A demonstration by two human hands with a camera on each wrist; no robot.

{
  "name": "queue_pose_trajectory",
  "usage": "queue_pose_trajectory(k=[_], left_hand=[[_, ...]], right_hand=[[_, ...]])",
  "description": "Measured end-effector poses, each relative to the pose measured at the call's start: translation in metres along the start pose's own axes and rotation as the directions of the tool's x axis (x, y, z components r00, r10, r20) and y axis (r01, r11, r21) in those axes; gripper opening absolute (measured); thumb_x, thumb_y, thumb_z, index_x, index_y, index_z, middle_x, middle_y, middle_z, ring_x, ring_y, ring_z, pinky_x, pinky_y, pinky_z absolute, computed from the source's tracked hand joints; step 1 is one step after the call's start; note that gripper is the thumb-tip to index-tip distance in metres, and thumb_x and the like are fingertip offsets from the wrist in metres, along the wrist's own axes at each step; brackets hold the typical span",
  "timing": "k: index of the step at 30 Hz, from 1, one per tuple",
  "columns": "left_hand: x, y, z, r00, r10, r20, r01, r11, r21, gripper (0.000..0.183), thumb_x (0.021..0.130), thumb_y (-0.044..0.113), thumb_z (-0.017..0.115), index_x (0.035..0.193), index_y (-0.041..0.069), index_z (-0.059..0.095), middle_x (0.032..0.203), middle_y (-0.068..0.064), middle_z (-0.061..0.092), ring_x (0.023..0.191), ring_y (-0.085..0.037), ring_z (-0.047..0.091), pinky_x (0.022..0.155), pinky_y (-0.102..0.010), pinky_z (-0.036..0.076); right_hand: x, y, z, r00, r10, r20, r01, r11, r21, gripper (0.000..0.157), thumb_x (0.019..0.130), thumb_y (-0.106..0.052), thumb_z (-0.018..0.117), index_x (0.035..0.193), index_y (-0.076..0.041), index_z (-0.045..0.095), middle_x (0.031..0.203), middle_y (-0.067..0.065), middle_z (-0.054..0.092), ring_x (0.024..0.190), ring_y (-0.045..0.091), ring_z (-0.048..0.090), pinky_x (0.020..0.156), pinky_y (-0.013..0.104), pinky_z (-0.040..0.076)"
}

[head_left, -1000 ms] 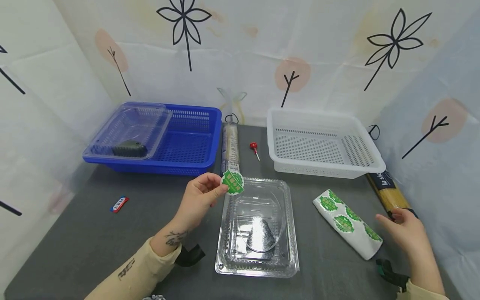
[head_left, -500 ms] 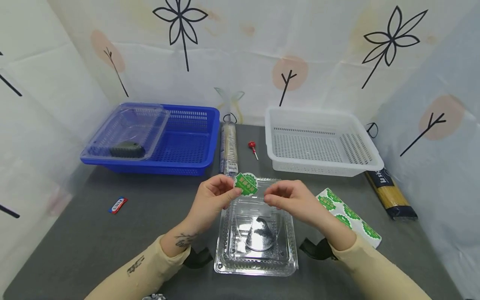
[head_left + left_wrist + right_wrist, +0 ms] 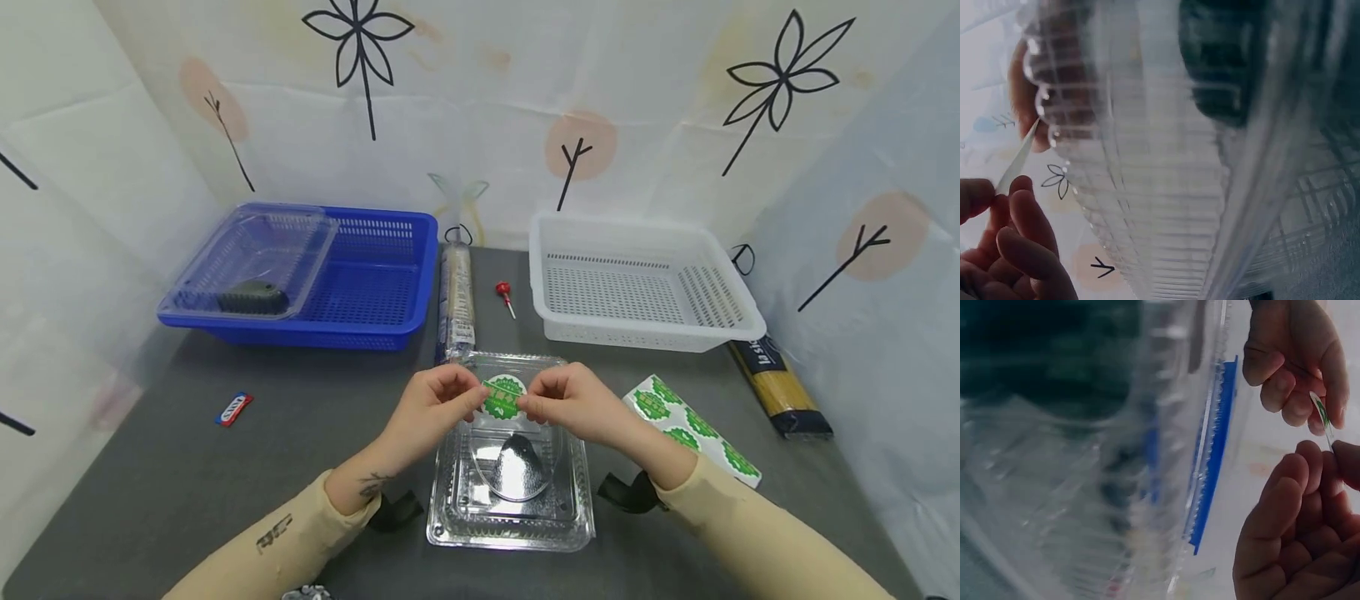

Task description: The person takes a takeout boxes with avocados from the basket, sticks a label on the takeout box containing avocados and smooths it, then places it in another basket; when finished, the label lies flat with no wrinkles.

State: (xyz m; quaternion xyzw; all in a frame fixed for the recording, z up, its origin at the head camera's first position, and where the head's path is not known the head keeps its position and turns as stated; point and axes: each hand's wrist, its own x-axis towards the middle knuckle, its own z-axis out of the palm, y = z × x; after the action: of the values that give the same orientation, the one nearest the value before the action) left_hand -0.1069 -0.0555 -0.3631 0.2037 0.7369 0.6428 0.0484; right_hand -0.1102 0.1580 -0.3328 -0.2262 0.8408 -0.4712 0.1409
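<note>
Sticker (image 3: 502, 397), round and green-and-white, is pinched at opposite edges by the left hand (image 3: 438, 402) and right hand (image 3: 573, 404), above the far part of a clear plastic container (image 3: 517, 533) on the dark tabletop (image 3: 322, 400); a white sticker sheet (image 3: 696, 429) lies to the container's right.

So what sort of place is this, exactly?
Probably a makeshift work booth, with printed sheeting along the back and sides of a dark table, where a sticker is held near a clear plastic container.
</note>
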Motion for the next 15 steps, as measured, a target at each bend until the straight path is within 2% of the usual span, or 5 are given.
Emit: queue_pose_trajectory(k=[4, 8, 11, 15], left_hand=[[0.0, -0.006, 0.0, 0.998, -0.023, 0.052, 0.013, 0.983, 0.185, 0.012, 0.081, 0.021, 0.062, 0.075, 0.01, 0.063, 0.066, -0.005, 0.059, 0.052, -0.009, 0.046, 0.045, -0.022, 0.04], [-0.001, -0.008, 0.002, 0.993, -0.063, 0.096, 0.033, 0.958, 0.285, 0.014, 0.079, 0.023, 0.063, 0.071, 0.012, 0.064, 0.062, 0.003, 0.057, 0.051, -0.008, 0.045, 0.045, -0.022, 0.04], [-0.001, -0.009, 0.004, 0.991, -0.08, 0.107, 0.034, 0.926, 0.377, 0.014, 0.079, 0.023, 0.064, 0.067, 0.015, 0.063, 0.059, 0.008, 0.055, 0.05, -0.006, 0.045, 0.045, -0.02, 0.04], [-0.002, -0.011, 0.008, 0.991, -0.069, 0.113, 0.006, 0.877, 0.48, 0.015, 0.078, 0.025, 0.063, 0.064, 0.02, 0.061, 0.056, 0.012, 0.052, 0.047, -0.003, 0.043, 0.043, -0.019, 0.038]], right_hand=[[-0.002, 0.009, 0.002, 0.999, 0.028, 0.038, -0.025, 0.997, -0.074, 0.022, 0.084, -0.022, 0.058, 0.068, -0.007, 0.059, 0.055, -0.003, 0.046, 0.045, 0.007, 0.035, 0.042, 0.021, 0.032], [-0.003, 0.016, 0.006, 0.999, 0.033, 0.036, -0.026, 0.986, -0.162, 0.021, 0.082, -0.02, 0.059, 0.065, -0.01, 0.057, 0.052, -0.006, 0.042, 0.042, 0.005, 0.033, 0.04, 0.019, 0.031], [-0.002, 0.019, 0.009, 0.999, 0.001, 0.033, 0.006, 0.973, -0.23, 0.02, 0.081, -0.017, 0.059, 0.062, -0.014, 0.055, 0.051, -0.008, 0.042, 0.042, 0.003, 0.034, 0.041, 0.019, 0.031], [-0.002, 0.021, 0.012, 0.999, -0.035, 0.031, 0.042, 0.96, -0.276, 0.021, 0.079, -0.013, 0.059, 0.059, -0.016, 0.052, 0.05, -0.01, 0.043, 0.042, 0.002, 0.034, 0.041, 0.017, 0.031]])
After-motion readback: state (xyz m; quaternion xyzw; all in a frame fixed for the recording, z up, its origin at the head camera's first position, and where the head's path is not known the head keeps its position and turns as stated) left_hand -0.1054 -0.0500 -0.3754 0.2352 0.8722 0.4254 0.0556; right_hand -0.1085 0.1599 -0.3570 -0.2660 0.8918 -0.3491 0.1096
